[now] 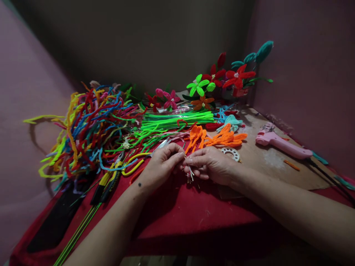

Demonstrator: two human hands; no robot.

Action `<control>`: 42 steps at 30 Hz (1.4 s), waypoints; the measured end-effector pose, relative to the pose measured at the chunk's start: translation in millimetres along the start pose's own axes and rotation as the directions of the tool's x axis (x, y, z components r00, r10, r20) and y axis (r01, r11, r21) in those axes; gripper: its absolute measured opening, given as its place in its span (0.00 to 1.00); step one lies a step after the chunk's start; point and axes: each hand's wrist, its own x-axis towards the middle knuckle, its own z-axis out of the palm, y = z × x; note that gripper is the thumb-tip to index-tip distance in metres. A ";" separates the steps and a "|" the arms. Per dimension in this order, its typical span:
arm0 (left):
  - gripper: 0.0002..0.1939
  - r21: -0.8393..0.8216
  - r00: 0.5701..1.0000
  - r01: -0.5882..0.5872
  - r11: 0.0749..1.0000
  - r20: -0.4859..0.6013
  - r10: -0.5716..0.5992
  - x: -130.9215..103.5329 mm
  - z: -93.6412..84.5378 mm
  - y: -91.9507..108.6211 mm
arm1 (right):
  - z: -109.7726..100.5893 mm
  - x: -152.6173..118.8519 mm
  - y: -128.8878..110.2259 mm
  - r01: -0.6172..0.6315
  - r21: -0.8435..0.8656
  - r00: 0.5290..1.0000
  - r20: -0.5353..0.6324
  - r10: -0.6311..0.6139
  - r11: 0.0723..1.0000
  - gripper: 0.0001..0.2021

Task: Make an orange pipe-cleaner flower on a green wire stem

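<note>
My left hand (163, 162) and my right hand (215, 164) meet over the front of the red-covered table, fingertips pinched together. Between them is a small bunch of thin, pale flower stamens (190, 174), its ends hanging below the fingers. The fingers hide the upper part of the bunch. Just behind the hands lie orange pipe-cleaner petals (224, 138). Yellow-handled scissors (133, 164) rest beside my left wrist, their blades partly behind that hand. A similar pale stamen bunch (125, 143) lies among green pipe cleaners (177, 120).
A tangled heap of coloured pipe cleaners (91, 125) fills the left. Yellow-black pliers (107, 184) lie in front of it. Finished flowers (198, 85) stand at the back. On a brown board (257, 166) at right are a pink glue gun (283, 144) and a white holed disc (234, 153).
</note>
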 end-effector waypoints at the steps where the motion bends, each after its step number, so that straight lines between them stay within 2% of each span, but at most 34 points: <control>1: 0.06 0.020 1.000 0.004 1.000 0.004 -0.004 -0.4 0.0 0.4 | -0.1 0.0 0.2 0.000 -0.004 1.000 -0.002 0.000 1.000 0.07; 5: 0.07 0.134 1.000 0.014 0.991 0.019 -0.016 -1.7 -0.6 2.5 | -1.3 0.6 1.5 0.012 -0.015 1.000 -0.008 -0.012 1.000 0.08; 10: 0.08 0.259 0.998 -0.040 0.965 0.065 0.024 -3.2 -1.6 2.4 | -1.6 2.3 2.7 -0.004 -0.081 1.000 -0.024 0.002 0.997 0.08; 12: 0.08 0.298 0.998 -0.054 0.953 0.051 0.041 -3.1 -1.4 2.0 | -0.9 2.3 3.0 -0.003 -0.107 0.999 -0.036 -0.001 0.994 0.08; 18: 0.07 0.148 0.998 0.065 0.987 -0.005 -0.065 0.0 -2.4 1.6 | 1.9 0.6 1.3 0.009 -0.109 0.999 -0.035 -0.013 0.994 0.07; 25: 0.07 0.123 0.994 0.111 0.986 0.000 -0.112 0.4 -6.5 4.9 | 2.2 -0.9 0.0 0.005 -0.089 0.999 -0.035 -0.008 0.996 0.08; 29: 0.08 0.110 0.985 0.153 0.982 0.060 -0.161 1.2 -10.8 3.7 | 1.1 -1.5 0.6 -0.031 -0.101 0.999 -0.019 0.029 0.994 0.08; 35: 0.09 0.012 0.960 0.155 0.988 0.236 -0.154 1.6 -18.2 -3.1 | 3.9 -4.2 -3.3 -0.044 -0.118 0.998 0.041 0.049 0.992 0.08; 39: 0.08 0.012 0.960 0.155 0.988 0.236 -0.153 0.2 -15.9 -4.2 | 5.1 -5.2 -5.1 -0.030 -0.105 0.998 0.058 0.036 0.994 0.08; 42: 0.07 0.001 0.972 0.149 0.989 0.186 -0.146 -1.2 -11.8 -4.1 | 3.9 -3.9 -3.7 -0.006 -0.085 0.998 0.055 0.010 0.996 0.08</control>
